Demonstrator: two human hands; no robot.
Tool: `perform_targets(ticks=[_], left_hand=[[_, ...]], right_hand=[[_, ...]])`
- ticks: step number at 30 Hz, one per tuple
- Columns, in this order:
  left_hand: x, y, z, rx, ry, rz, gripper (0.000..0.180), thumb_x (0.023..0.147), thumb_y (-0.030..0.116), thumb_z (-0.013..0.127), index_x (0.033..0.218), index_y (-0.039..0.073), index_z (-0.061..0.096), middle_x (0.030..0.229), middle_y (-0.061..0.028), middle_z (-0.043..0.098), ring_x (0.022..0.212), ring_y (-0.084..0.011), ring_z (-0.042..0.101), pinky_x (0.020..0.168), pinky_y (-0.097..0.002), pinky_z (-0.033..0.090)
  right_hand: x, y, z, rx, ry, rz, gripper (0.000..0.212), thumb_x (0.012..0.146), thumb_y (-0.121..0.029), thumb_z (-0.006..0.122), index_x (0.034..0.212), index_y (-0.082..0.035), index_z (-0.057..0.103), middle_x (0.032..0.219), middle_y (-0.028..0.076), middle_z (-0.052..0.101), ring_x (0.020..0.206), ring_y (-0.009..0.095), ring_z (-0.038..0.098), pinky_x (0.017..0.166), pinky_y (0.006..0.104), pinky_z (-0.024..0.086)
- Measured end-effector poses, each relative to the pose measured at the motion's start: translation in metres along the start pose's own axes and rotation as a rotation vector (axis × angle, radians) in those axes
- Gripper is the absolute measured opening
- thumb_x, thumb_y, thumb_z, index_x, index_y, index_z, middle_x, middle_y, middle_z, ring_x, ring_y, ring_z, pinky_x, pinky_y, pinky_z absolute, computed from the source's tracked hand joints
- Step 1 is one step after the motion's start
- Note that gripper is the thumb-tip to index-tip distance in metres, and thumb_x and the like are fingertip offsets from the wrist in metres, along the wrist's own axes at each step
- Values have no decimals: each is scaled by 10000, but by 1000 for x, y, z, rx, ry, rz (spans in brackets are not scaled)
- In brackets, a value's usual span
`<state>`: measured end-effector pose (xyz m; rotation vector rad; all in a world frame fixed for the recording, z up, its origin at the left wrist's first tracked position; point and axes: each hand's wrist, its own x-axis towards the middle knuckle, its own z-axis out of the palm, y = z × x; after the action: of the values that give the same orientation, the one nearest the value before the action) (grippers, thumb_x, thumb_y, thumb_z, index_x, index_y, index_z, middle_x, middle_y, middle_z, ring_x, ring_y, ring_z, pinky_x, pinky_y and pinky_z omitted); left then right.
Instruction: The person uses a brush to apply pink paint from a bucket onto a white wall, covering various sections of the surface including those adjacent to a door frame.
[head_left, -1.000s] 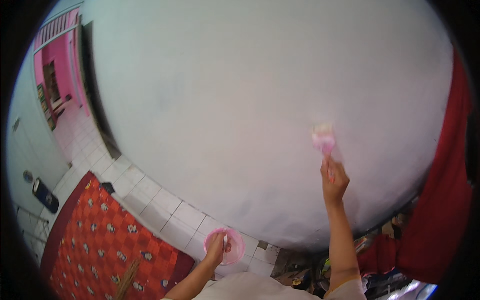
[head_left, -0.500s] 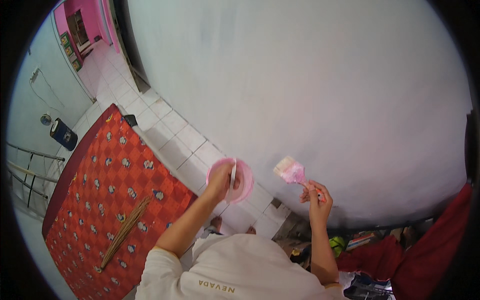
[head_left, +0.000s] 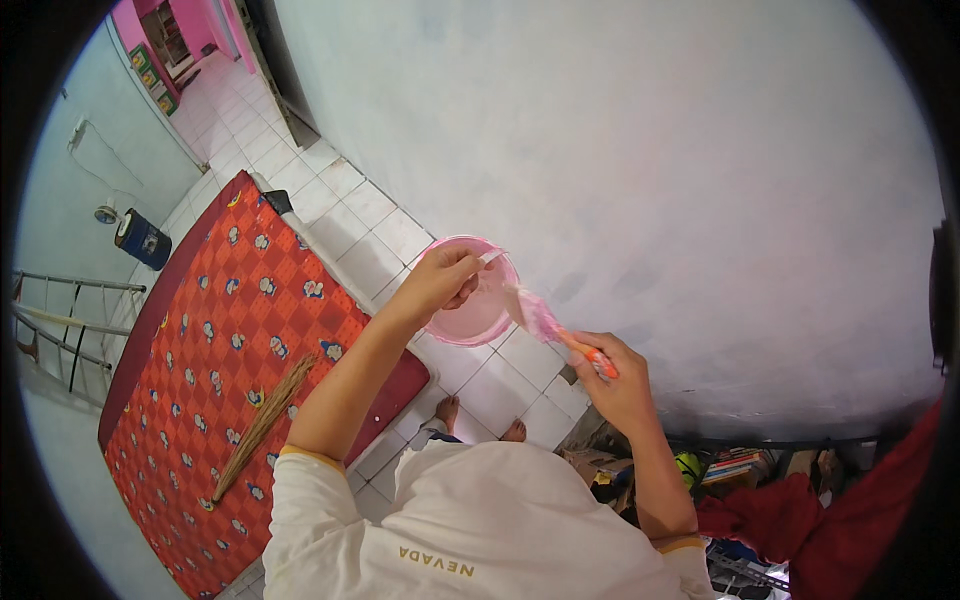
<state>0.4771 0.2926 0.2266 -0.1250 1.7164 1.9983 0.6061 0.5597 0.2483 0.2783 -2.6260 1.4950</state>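
Observation:
My left hand [head_left: 447, 280] is closed around the white handle of a pink bucket [head_left: 503, 333], which hangs in front of me above the floor. Pale pink paint shows inside it. In my right hand [head_left: 617, 378] is a paintbrush [head_left: 540, 322] with an orange handle, its bristles and ferrule smeared with pink and white paint. The brush head is at the bucket's right rim; I cannot tell whether it touches. Beyond both hands stands a pale wall [head_left: 650, 180] with faint pinkish and grey patches.
To the left lies a mattress [head_left: 200, 400] with a red patterned cover, a stick broom [head_left: 265, 430] on top. A metal ladder [head_left: 75, 320] and a dark blue drum [head_left: 142, 240] stand farther left. Books and clutter [head_left: 735, 465] sit at lower right beside dark red cloth [head_left: 860, 510].
The bucket has risen away from my body with my left hand. My right hand has brought the paintbrush from near the wall leftward to the bucket's rim.

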Motion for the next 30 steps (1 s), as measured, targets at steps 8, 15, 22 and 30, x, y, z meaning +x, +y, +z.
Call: perform_targets(ticks=[8,15,22,30], left_hand=[[9,-9,6,444,-136,214,283,902,224,556,994,-21,662,778,-43,611,729,-129,560,676,-297,469],[6,-16,24,607,-330,216,320,916,240,574,1076,-22,661,937,-82,676,896,-156,620,809,-306,500],[2,-37,41,627,-322,255,319,916,279,572,1032,1,676,891,-112,668,854,-181,633,752,-336,501],[-7,-38,42,579,-162,162,369,910,325,579,1072,12,688,972,-160,705,902,-258,673,803,-367,515]], right_hand=[[72,-16,51,-406,-478,-235,212,914,-139,617,1109,-80,677,1035,98,699,871,293,667,769,391,543],[104,55,115,-642,-940,-219,259,898,-246,606,1062,-70,700,1087,153,697,1027,313,655,894,436,514],[77,153,149,-664,-522,-793,516,846,-197,668,1331,-63,554,1345,135,577,1307,312,486,1102,452,365],[71,127,146,-508,-509,-394,551,815,-92,663,1342,-20,518,1349,177,554,1296,329,495,1092,455,374]])
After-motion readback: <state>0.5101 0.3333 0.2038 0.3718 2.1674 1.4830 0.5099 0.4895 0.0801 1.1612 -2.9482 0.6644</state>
